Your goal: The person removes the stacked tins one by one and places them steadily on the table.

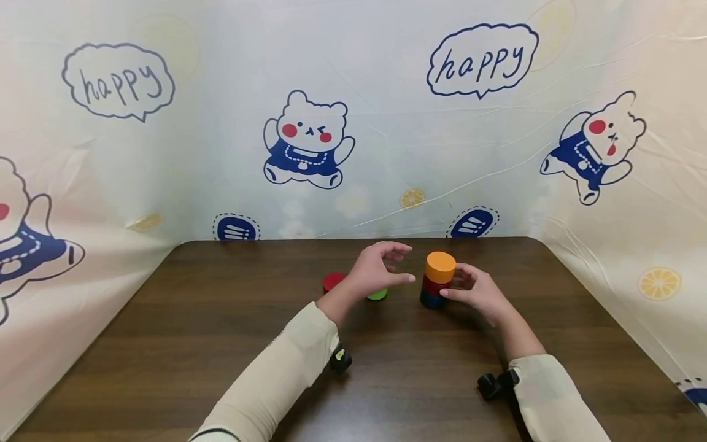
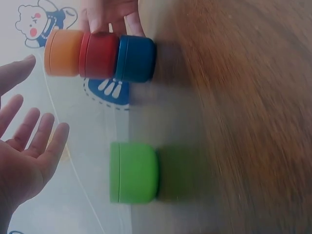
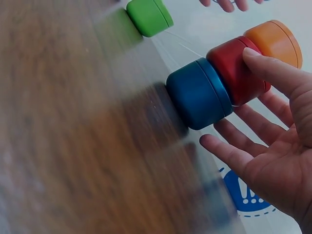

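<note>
Currently stacked right of centre in head frame, on brown table (image 1: 166, 344): orange container (image 1: 440, 267) on red container (image 3: 236, 70) on blue container (image 3: 197, 95). Red one pinched between thumb and fingers of right hand (image 1: 480, 296). Left hand (image 1: 378, 270) spread, apart from the stack. Near frame centre: green container (image 1: 378, 295) and second red piece (image 1: 334, 281), partly hidden by left arm (image 1: 276, 368).

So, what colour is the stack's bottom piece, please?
A blue piece, clearest in the right wrist view.
</note>
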`<state>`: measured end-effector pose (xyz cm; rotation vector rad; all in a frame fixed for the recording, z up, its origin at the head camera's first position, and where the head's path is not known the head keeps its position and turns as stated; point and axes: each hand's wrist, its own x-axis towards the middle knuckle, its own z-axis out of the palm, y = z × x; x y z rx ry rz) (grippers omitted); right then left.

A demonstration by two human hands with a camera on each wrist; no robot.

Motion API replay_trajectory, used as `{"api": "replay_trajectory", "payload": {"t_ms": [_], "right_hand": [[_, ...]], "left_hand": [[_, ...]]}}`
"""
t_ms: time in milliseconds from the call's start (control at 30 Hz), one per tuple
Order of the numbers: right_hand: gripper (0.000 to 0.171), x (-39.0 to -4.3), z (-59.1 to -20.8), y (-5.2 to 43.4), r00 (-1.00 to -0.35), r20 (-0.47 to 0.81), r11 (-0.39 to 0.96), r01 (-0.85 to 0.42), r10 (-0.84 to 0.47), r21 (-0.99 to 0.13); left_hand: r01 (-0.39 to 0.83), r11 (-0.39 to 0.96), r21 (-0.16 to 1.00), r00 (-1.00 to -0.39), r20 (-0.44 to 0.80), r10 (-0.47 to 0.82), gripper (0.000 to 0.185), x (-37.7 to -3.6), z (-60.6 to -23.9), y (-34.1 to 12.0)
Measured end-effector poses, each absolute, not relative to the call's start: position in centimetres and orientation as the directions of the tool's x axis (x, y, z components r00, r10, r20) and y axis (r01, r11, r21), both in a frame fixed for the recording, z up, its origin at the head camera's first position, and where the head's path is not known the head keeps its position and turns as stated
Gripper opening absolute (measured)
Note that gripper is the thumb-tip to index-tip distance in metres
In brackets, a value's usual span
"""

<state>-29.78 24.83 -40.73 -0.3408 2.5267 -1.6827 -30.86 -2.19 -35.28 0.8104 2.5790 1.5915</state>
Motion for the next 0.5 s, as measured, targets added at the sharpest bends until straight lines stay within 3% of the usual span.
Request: {"api": "replay_trajectory", "payload": {"t_ms": [500], "right_hand": [[0.063, -29.6, -40.6, 24.5, -0.966, 0.073, 0.333, -0.155, -0.247, -0.93]], "left_hand": [[0.422, 0.358, 0.833, -0.869, 0.259, 0.421, 0.055, -30.8, -35.6, 0.9]]}}
